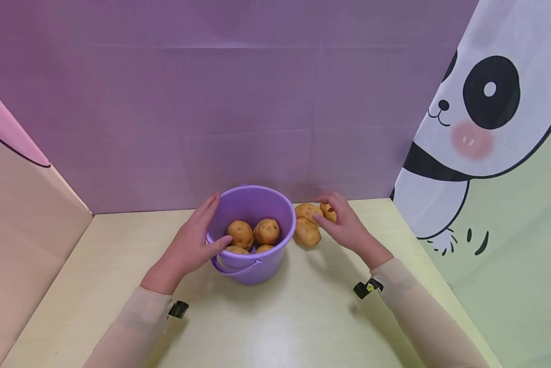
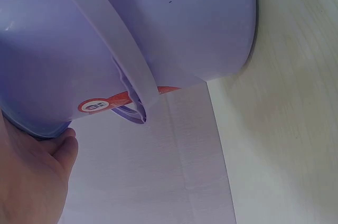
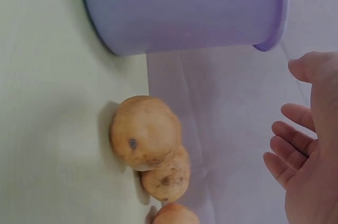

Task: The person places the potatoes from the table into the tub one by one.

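A purple bucket stands upright on the table with several potatoes inside. My left hand holds its rim at the left, the thumb reaching over the edge and the fingers along the outside. In the left wrist view, part of that hand shows against the rim. To the right of the bucket lie three potatoes, two touching and another close by. Above them hovers my right hand, fingers loosely bent and apart, with nothing held. The right wrist view shows this hand away from the potatoes.
The bucket's handle hangs down at its front. A purple backdrop rises behind the light wooden table. Panels flank both sides, the right one printed with a panda. Each wrist wears a small black device.
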{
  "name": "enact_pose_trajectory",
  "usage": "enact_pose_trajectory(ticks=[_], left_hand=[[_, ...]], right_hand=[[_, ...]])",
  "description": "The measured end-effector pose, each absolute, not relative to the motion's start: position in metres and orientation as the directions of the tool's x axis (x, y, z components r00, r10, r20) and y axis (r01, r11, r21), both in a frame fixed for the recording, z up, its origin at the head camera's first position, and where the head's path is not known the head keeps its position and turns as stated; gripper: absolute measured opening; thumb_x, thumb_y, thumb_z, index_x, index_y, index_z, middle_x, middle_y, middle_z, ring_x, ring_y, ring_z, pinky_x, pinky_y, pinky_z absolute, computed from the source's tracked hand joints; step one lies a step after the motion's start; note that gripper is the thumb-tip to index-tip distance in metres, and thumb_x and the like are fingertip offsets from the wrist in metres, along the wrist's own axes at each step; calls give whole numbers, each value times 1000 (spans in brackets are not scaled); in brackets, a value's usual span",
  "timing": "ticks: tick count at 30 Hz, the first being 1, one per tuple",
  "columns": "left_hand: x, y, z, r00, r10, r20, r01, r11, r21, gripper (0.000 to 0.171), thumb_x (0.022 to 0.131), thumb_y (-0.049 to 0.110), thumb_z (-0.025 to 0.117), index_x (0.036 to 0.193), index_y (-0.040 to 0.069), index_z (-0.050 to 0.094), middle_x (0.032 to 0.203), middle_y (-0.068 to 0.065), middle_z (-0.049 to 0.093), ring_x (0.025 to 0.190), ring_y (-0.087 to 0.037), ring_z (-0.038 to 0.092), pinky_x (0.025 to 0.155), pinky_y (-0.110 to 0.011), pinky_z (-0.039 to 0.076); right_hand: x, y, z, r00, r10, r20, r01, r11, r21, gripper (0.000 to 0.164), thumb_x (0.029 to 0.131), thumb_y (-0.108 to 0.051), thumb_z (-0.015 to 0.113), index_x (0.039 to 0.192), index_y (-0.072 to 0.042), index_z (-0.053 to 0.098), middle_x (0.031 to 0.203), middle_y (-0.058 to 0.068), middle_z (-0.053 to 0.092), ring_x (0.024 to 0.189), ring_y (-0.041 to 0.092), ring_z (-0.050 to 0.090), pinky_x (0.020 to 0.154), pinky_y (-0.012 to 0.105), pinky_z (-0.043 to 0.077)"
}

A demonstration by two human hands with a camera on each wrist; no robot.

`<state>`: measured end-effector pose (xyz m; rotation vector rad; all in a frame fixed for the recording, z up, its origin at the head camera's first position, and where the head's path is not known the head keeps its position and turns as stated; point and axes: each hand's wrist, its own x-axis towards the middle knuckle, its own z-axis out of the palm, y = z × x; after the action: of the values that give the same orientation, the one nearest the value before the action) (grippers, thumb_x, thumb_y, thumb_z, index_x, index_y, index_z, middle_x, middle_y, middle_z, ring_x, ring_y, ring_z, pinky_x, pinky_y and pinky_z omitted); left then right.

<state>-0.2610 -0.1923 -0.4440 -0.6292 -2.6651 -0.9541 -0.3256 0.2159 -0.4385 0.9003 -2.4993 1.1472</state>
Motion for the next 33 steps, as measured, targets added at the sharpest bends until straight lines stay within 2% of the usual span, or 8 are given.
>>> enact_pose_trajectory(ticks=[5, 12, 18, 24, 33], left_hand=[[-262, -193, -445, -874, 318, 367, 479, 690, 543, 101, 101, 44, 74, 176, 2, 22, 183, -18, 20, 166, -46, 24, 128, -70, 29], [-265, -193, -447, -872, 323, 367, 484, 681, 550, 101, 100, 44, 75, 176, 2, 22, 183, -18, 20, 165, -46, 25, 127, -71, 30], [-265, -194, -449, -877, 317, 362, 476, 683, 554, 101, 101, 42, 75, 176, 2, 22, 183, -17, 20, 166, -46, 24, 128, -70, 30], [-265, -194, -449, -878, 315, 361, 474, 683, 555, 101, 101, 44, 75, 176, 3, 22, 183, -17, 20, 166, -46, 24, 128, -71, 30], [-265, -195, -449, -876, 319, 361, 478, 674, 564, 101, 101, 47, 74, 176, 2, 22, 183, -17, 20, 165, -46, 25, 127, -71, 30]], right_hand=[[-330, 215, -452, -746, -446, 494, -665, 497, -557, 39, 102, -11, 79, 137, -1, 66, 133, 20, 62, 125, 37, 55, 104, 65, 51], [-333, 211, -474, -687, -469, 555, -724, 498, -476, 43, 96, -12, 84, 132, 5, 67, 132, 23, 64, 130, 41, 52, 112, 60, 43], [-331, 205, -486, -740, -457, 493, -669, 572, -475, 53, 98, -20, 85, 139, 7, 65, 138, 19, 63, 135, 41, 54, 116, 62, 47], [-331, 200, -499, -780, -423, 460, -616, 644, -454, 60, 97, -27, 87, 142, 6, 64, 138, 20, 62, 133, 41, 55, 115, 61, 48], [-333, 195, -513, -823, -392, 411, -555, 707, -438, 79, 91, -38, 93, 152, 1, 61, 135, 17, 59, 129, 37, 52, 111, 55, 49]])
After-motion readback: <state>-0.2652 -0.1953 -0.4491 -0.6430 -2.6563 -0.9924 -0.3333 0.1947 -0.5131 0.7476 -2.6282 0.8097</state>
